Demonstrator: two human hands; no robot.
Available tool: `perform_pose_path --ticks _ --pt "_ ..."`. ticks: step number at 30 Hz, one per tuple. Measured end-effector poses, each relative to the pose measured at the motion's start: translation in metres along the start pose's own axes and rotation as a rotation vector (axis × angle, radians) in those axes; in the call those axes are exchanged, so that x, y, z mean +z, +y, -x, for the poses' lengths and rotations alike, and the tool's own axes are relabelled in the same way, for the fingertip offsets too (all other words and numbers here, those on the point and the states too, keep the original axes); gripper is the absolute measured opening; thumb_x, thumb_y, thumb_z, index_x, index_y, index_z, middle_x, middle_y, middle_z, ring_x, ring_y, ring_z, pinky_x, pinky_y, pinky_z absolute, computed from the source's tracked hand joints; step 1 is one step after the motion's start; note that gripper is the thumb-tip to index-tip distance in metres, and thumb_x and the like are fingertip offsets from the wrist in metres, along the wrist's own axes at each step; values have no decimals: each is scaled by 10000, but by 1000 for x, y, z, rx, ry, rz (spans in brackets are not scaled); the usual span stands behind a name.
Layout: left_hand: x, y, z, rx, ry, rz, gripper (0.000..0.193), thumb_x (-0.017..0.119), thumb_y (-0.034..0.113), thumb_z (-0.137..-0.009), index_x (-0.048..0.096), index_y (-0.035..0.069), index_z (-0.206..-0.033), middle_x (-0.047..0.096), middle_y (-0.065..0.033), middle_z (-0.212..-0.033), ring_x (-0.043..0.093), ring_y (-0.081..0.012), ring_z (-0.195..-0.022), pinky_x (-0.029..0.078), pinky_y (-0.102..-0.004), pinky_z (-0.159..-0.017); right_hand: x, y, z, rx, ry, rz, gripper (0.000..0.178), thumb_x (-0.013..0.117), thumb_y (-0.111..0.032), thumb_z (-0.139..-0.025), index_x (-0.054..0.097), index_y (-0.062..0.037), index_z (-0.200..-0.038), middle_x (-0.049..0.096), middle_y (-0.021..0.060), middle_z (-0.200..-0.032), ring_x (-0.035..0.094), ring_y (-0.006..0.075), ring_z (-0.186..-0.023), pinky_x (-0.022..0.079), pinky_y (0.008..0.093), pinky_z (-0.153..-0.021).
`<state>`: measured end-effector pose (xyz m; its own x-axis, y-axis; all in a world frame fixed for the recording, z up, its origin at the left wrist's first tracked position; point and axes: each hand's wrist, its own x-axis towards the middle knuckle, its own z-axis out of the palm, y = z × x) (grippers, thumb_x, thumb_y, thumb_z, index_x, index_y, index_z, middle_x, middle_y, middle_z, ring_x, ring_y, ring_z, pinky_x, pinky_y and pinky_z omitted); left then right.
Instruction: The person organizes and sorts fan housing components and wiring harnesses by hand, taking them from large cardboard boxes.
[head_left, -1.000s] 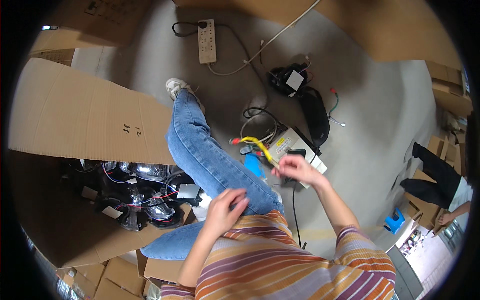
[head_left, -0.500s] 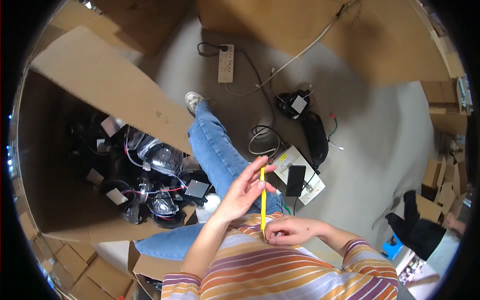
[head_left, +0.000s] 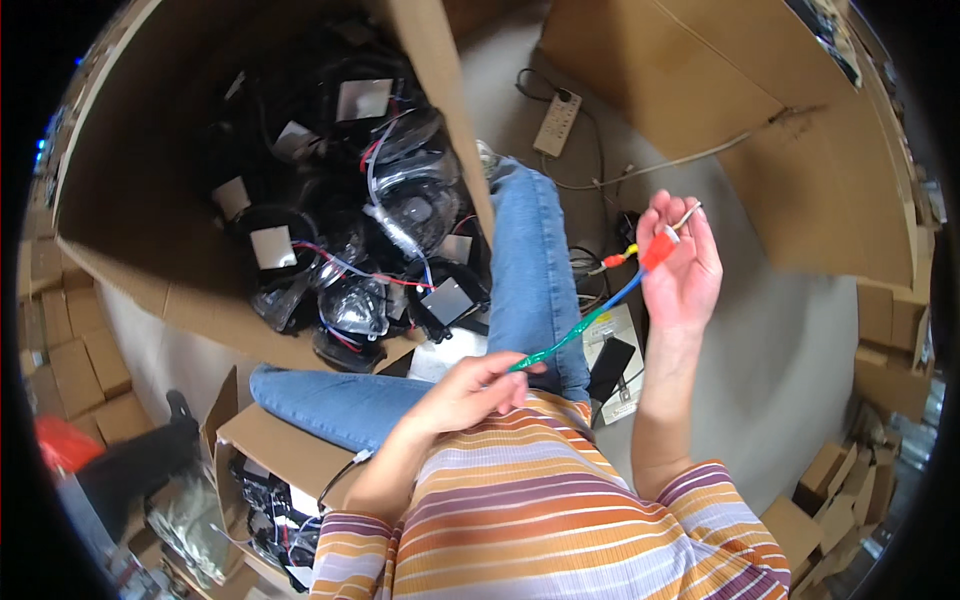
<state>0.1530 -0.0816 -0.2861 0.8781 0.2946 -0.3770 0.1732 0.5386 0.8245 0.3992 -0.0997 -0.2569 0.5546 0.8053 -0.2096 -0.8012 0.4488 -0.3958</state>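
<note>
A thin cable stretches between my two hands, green near the left and blue toward the right. My left hand pinches its green end in front of my waist. Farther up and to the right, my right hand is raised palm up, its fingers curled round the other end. A red connector lies against those fingers, and a thin pale wire tip sticks out past them. Beside it hangs a second short end, yellow and red. Part of the grip is hidden by the fingers.
At left a big cardboard box holds many black and clear lamp-like units with wires. On the floor are a power strip, a white box-shaped device and a phone-like black slab. A smaller box stands lower left.
The view has swung left. The long yellow strip between my hands no longer shows; the green and blue cable spans them now. My right hand has moved up and away from my waist.
</note>
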Motion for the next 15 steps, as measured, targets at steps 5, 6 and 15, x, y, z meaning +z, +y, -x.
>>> perform_pose_path --ticks 5,6,15 --pt "-31 4 48 306 365 -623 146 542 93 -798 589 31 -922 601 -90 -743 584 -192 -629 454 -277 -565 -33 -14 14 162 -34 651 92 454 -96 -861 506 -27 -895 577 89 -785 565 236 -871 434 351 -801" --pt "-34 5 53 276 379 -705 142 550 96 -787 593 40 -911 602 -92 -757 582 -224 -639 457 -293 -571 -39 -15 18 222 -66 786 88 457 -103 -860 510 -34 -871 581 91 -800 576 226 -833 455 337 -763" --pt "-13 -1 61 472 410 -939 121 597 157 -726 569 52 -779 572 -84 -690 562 -267 -649 443 -362 -601 21 97 98 5 -1168 1428 270 574 -90 -757 502 1 -1000 541 157 -989 576 308 -828 478 338 -680"
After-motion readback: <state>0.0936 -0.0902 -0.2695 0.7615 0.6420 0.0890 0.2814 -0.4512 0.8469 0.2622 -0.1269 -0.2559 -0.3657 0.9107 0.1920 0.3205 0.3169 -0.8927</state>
